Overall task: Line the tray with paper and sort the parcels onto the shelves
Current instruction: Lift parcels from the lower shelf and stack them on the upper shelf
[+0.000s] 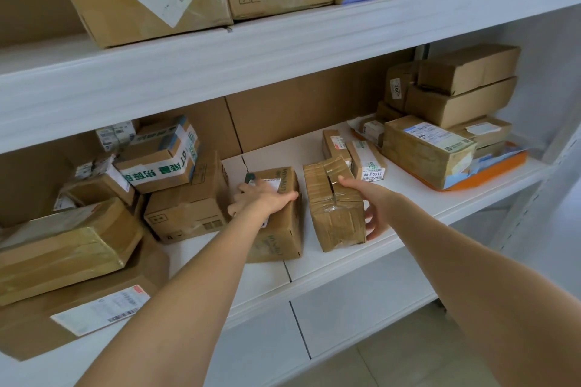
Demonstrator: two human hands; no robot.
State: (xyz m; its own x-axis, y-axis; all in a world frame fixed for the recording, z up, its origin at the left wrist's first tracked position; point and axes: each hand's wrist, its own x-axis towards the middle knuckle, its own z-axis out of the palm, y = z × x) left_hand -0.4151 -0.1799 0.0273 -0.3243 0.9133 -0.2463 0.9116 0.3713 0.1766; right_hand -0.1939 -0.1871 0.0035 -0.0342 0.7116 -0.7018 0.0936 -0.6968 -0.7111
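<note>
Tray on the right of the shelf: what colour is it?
The tray is orange; head view.

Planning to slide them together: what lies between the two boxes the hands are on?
Only a narrow strip of bare white shelf separates the printed box from the taped box, in the head view.
</note>
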